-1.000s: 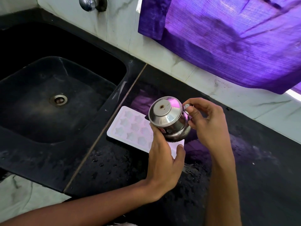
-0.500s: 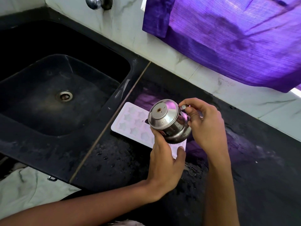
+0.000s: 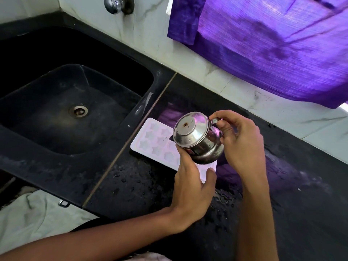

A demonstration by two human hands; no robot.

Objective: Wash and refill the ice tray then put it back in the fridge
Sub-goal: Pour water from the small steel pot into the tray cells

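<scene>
A white ice tray (image 3: 153, 141) with star-shaped moulds lies flat on the wet black counter (image 3: 143, 187), just right of the sink. Above its right half a small steel kettle (image 3: 195, 138) with a lid is tipped to the left. My right hand (image 3: 243, 144) grips the kettle's handle. My left hand (image 3: 192, 189) holds the tray's near right corner, thumb on the rim and fingers reaching up beside the kettle's body. The kettle's spout and the tray's right part are hidden.
A black sink (image 3: 75, 110) with a steel drain (image 3: 78, 111) fills the left. A tap (image 3: 114, 2) sits on the marble wall above it. A purple cloth (image 3: 273, 40) hangs over the wall at the back right. Water drops dot the counter.
The kettle and both hands hold nearly the same pose over the tray; the view has shifted slightly, with the sink now more to the right in the frame.
</scene>
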